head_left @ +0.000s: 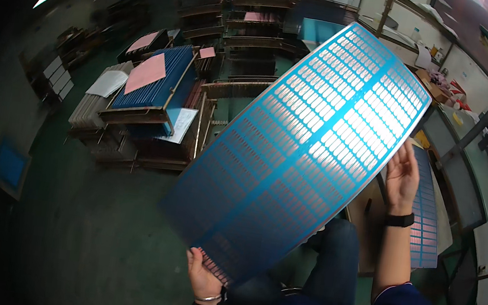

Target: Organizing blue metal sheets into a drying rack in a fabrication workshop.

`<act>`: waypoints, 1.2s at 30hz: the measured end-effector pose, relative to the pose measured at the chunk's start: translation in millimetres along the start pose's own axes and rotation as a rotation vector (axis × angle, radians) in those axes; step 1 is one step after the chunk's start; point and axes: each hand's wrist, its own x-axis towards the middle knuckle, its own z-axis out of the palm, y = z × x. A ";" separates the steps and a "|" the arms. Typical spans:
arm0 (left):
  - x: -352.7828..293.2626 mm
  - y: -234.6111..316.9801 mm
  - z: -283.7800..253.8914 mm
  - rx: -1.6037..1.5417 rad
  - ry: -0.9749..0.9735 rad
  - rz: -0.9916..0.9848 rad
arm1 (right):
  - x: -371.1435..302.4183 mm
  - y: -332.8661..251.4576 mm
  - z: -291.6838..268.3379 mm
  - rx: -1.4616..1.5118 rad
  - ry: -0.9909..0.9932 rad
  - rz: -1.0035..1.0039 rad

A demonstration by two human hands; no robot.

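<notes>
A large rectangular blue circuit board panel [315, 134] is held up at a slant in front of me, its rows of small metallic pads split by a plain blue stripe. Light glares off its upper right part. At the lower end, my left hand [205, 279] grips the edge with the thumb along the front side. My right hand [403, 178] holds the right-hand long edge, its fingers partly hidden behind the panel. A second blue panel [427, 209] of like pattern lies on the table to the right, beside my right forearm.
Left of the panel stands a rack [150, 99] filled with upright blue panels, a pink sheet [146, 73] on top. More racks [256, 42] line the back. A glass-topped bench [468, 178] carries dark devices at the right. A blue framed board [9, 166] leans at far left.
</notes>
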 end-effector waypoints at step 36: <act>-5.6 52.6 47.1 0.562 -0.136 0.444 | -32.5 -64.9 -131.6 0.032 -0.121 -0.242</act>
